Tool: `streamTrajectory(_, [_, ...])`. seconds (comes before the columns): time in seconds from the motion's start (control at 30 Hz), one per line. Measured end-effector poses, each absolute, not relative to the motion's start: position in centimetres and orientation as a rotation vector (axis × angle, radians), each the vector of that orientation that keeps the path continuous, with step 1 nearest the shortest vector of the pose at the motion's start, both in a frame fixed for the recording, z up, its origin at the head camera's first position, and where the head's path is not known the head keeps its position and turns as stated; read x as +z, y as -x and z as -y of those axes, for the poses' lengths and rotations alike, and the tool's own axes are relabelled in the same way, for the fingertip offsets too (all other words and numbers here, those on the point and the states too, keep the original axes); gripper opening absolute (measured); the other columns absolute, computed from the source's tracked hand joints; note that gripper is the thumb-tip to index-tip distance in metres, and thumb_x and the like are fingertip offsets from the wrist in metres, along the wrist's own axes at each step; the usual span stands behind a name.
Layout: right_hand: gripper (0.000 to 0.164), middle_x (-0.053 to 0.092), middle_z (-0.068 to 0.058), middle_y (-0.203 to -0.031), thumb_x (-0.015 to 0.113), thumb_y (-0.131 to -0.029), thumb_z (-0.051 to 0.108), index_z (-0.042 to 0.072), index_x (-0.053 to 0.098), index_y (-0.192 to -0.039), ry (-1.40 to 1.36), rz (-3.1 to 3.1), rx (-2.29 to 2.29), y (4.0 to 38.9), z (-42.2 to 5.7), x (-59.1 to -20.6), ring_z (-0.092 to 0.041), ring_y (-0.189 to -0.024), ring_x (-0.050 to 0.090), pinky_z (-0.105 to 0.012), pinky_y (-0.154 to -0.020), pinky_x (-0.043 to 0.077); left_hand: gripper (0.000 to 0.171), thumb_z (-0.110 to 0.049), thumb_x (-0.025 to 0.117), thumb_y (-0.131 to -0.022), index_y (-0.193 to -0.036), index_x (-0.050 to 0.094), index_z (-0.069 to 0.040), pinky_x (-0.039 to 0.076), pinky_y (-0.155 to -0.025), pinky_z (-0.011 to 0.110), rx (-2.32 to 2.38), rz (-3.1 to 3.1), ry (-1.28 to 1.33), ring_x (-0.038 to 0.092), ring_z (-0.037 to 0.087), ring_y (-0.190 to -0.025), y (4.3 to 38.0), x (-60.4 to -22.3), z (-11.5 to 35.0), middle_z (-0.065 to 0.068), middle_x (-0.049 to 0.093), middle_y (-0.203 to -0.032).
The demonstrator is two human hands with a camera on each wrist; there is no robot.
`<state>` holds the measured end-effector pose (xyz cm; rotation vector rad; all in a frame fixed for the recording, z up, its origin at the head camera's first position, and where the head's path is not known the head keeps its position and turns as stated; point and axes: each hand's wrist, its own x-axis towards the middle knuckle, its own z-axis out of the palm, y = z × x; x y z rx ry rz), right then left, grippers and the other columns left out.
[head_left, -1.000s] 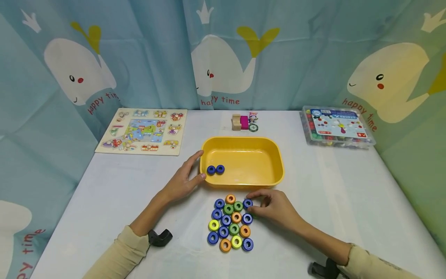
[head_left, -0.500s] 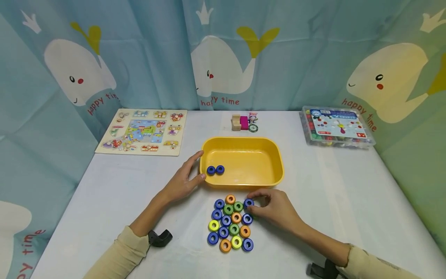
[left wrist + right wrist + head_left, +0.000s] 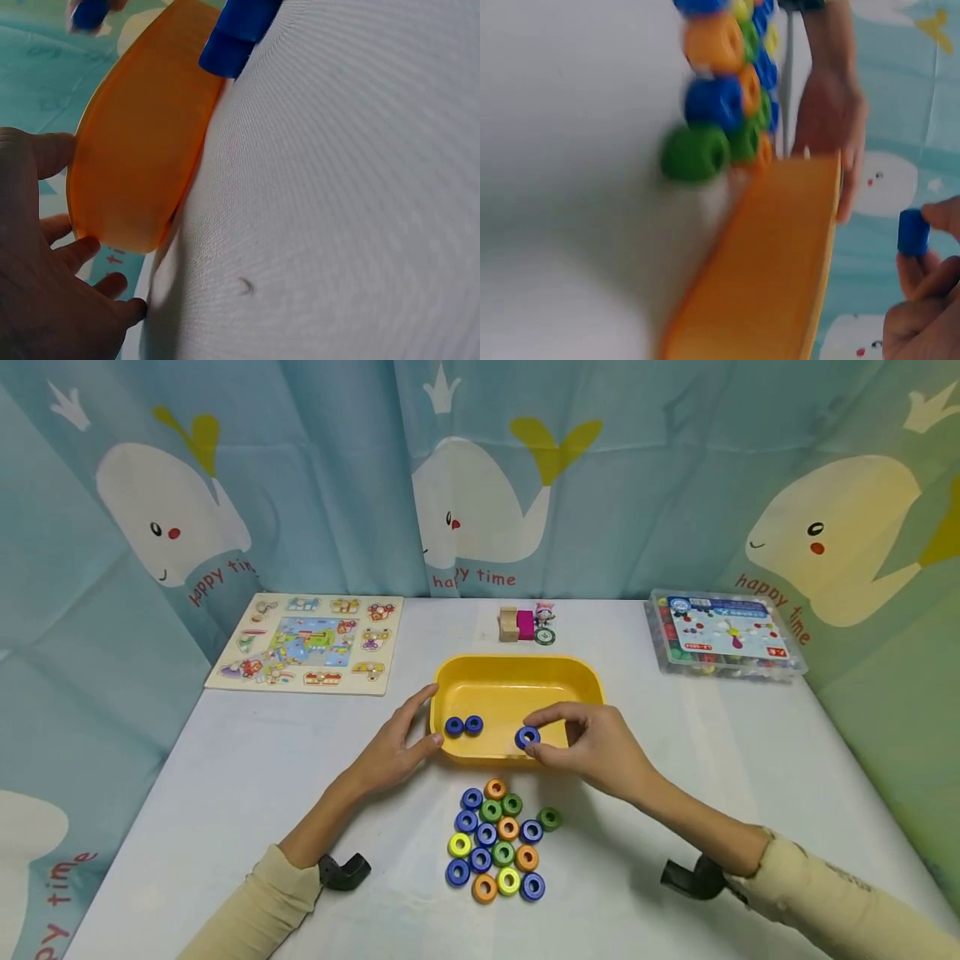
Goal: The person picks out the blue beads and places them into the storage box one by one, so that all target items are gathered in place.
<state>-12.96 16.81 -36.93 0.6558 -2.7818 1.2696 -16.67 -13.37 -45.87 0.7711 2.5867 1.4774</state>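
Note:
My right hand [image 3: 600, 747] pinches a blue ring-shaped bead [image 3: 527, 737] between thumb and fingers, over the near right part of the yellow tray [image 3: 517, 668]. In the right wrist view that blue bead [image 3: 913, 232] shows side-on at the fingertips. At the tray's left end, my left hand [image 3: 393, 752] rests spread with its thumb and fingertips at the rim. The left wrist view shows the thumb and fingers touching the tray wall [image 3: 142, 142]. Two blue beads [image 3: 464, 726] lie inside the tray at the left. Several blue, green, orange and yellow beads [image 3: 503, 853] lie grouped on the table before it.
A wooden picture puzzle board [image 3: 303, 643] lies at the back left. Small wooden blocks and a figure [image 3: 525, 623] stand behind the tray. At the back right is a clear box [image 3: 727, 635] of coloured pieces. A whale-print curtain [image 3: 330, 485] encloses the table.
My right hand has lifted a blue bead from the top right of the group and carried it forward over the tray, uncovering a green bead. My left hand stays at the tray's left end.

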Motion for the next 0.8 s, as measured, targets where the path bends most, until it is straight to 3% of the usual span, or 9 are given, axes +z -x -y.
streamTrajectory(0.23, [0.023,0.065,0.016,-0.088,0.075,-0.075,0.040,0.030,0.072,-0.095,-0.758,2.832,1.249,18.9,-14.0,-37.8,-0.017,-0.051,0.043,-0.027,-0.043,0.030,0.068,-0.036,0.056,-0.092,-0.149,0.020,-0.025,0.016,-0.110,0.046,1.471,-2.602,-0.768,0.017,0.016,-0.138,16.7,-45.8,13.4,-0.008,0.020,-0.151])
streamTrajectory(0.4, [0.024,0.066,0.016,-0.091,0.075,-0.076,0.039,0.027,0.072,-0.097,-0.801,2.919,1.229,22.1,-11.8,-40.0,-0.014,-0.065,0.050,-0.026,-0.056,0.041,0.068,-0.033,0.056,-0.092,-0.149,0.019,-0.024,0.016,-0.110,0.048,1.466,-2.593,-0.772,0.017,0.018,-0.138,16.7,-45.8,13.4,-0.007,0.021,-0.151])
streamTrajectory(0.57, [0.024,0.067,0.013,-0.090,0.076,-0.077,0.031,0.020,0.073,-0.098,-0.840,2.947,1.272,24.1,-9.9,-41.8,-0.014,-0.075,0.054,-0.027,-0.064,0.045,0.068,-0.037,0.054,-0.093,-0.149,0.019,-0.024,0.016,-0.109,0.048,1.469,-2.587,-0.776,0.016,0.017,-0.138,16.7,-45.8,13.6,-0.008,0.020,-0.151])
streamTrajectory(0.8, [0.025,0.068,0.013,-0.091,0.077,-0.076,0.029,0.018,0.073,-0.099,-0.863,2.999,1.306,25.4,-9.1,-43.2,-0.008,-0.085,0.058,-0.025,-0.072,0.048,0.069,-0.042,0.053,-0.092,-0.149,0.018,-0.024,0.016,-0.110,0.046,1.473,-2.573,-0.779,0.016,0.016,-0.138,16.7,-45.8,13.5,-0.008,0.019,-0.151])
